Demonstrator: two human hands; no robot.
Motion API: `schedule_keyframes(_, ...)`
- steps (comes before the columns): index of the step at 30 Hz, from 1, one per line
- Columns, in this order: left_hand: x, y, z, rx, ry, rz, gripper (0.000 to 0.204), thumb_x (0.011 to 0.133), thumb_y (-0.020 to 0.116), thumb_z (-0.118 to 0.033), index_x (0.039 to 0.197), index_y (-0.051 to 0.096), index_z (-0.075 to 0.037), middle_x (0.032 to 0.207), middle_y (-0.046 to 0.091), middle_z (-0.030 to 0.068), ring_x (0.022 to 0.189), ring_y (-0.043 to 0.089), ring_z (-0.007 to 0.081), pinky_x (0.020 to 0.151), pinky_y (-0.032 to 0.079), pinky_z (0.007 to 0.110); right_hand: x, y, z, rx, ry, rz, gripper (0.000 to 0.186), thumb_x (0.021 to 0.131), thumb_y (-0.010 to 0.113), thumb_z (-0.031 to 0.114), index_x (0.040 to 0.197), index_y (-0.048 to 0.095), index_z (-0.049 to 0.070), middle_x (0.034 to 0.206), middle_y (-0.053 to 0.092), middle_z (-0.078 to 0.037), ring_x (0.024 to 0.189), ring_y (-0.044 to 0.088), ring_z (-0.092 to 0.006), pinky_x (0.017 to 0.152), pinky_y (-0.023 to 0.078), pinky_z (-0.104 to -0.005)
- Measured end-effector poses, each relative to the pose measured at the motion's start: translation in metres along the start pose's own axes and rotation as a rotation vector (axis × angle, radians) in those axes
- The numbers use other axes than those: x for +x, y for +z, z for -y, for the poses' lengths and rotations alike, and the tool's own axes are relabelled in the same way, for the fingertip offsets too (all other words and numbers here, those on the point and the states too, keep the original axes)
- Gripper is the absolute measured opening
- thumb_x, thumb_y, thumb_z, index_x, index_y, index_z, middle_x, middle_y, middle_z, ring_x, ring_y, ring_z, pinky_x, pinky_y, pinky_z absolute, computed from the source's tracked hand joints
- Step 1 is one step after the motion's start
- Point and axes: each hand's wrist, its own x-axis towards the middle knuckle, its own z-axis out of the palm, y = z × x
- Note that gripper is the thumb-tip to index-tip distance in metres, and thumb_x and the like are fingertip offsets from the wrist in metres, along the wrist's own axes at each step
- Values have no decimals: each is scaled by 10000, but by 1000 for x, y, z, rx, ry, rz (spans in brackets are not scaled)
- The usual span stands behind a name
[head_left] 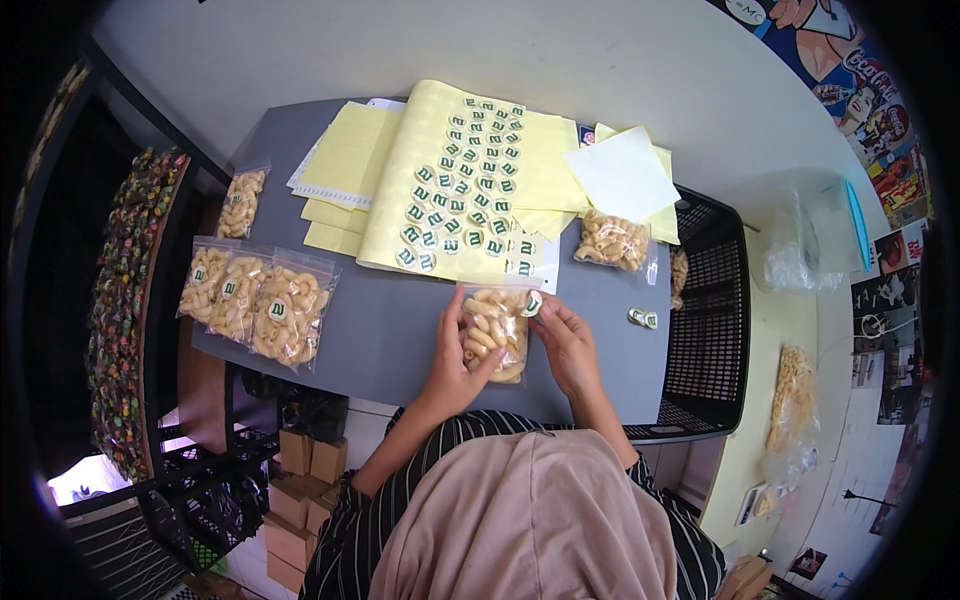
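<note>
In front of me on the grey table, my left hand [452, 362] grips a clear zip bag of pale curled snacks [495, 335] by its left side, thumb across the front. Between the fingertips of my right hand [568, 345] is a round white sticker with a green mark [532, 303], held at the bag's upper right corner. I cannot tell whether it touches the plastic. Just beyond lies a yellow backing sheet [425, 130] with rows of the same stickers. Several snack bags [285, 318] lie at the left; three carry such a sticker.
Another snack bag [612, 240] rests at the right, near a white sheet [622, 182] and a small pair of loose sticker pieces [642, 318]. A black plastic basket [715, 290] stands against the table's right edge. Cardboard boxes [295, 500] are stacked below left.
</note>
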Motion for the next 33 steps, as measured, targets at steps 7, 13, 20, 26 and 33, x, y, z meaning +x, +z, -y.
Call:
schedule_keyframes(7,17,-9,21,-29,95,23,721,767,583,-55,1364,180,-17,1317,305,203,1193,368,286,974,312,352,4,15,0,-432,-217,-20,135,803,596,147,811,617,14,1223,415,-142,1100,437,-209,920,350,-329)
schedule_keyframes(13,15,-6,24,-89,135,7,752,748,589,-30,1367,163,-22,1299,335,193,1176,387,266,957,332,342,3,16,-5,-671,-290,-19,122,750,647,121,726,625,4,1244,405,-160,1136,417,-248,904,361,-344)
schedule_keyframes(20,14,-5,19,-106,131,13,767,729,589,-13,1365,160,-20,1301,328,183,1180,376,244,959,331,336,-3,23,4,-791,-352,-21,123,719,667,129,712,630,12,1205,464,-176,1127,428,-287,934,330,-370)
schedule_keyframes(26,14,-5,23,-80,139,13,764,727,590,-17,1362,163,-17,1310,320,179,1191,366,247,966,323,338,-2,21,-1,-826,-378,-20,125,710,672,126,713,626,10,1185,482,-170,1101,453,-282,928,336,-360)
schedule_keyframes(33,14,-8,22,2,175,82,768,778,532,41,1375,54,-26,1325,276,173,1189,359,220,968,326,319,-4,23,0,-855,-419,-53,136,695,680,142,711,624,20,1173,482,-190,1097,441,-328,925,333,-402)
